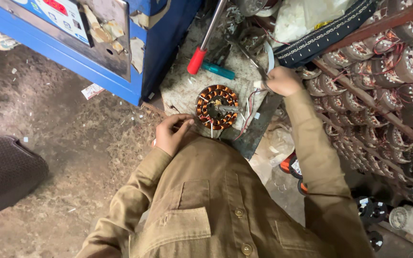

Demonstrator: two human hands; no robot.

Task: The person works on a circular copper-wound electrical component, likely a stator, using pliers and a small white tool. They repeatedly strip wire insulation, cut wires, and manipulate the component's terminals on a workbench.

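Note:
A round motor stator [217, 107] with copper-coloured wire coils lies flat on a worn grey work board [182, 91], thin wires trailing from its right side. My left hand [172, 132] rests at the board's near edge just left of the stator, fingers curled with something small pinched between them; what it is I cannot tell. My right hand [280, 80] is closed around a thin metal tool [252, 59] to the right of the stator. Both arms wear olive-brown sleeves.
A blue machine cabinet [120, 43] with a control panel stands at the back left. A red-handled tool [198, 59] and a teal-handled screwdriver [219, 71] lie on the board. Many wound stators [383, 95] are stacked on the right. Dirt floor and a dark cushion [3, 172] lie left.

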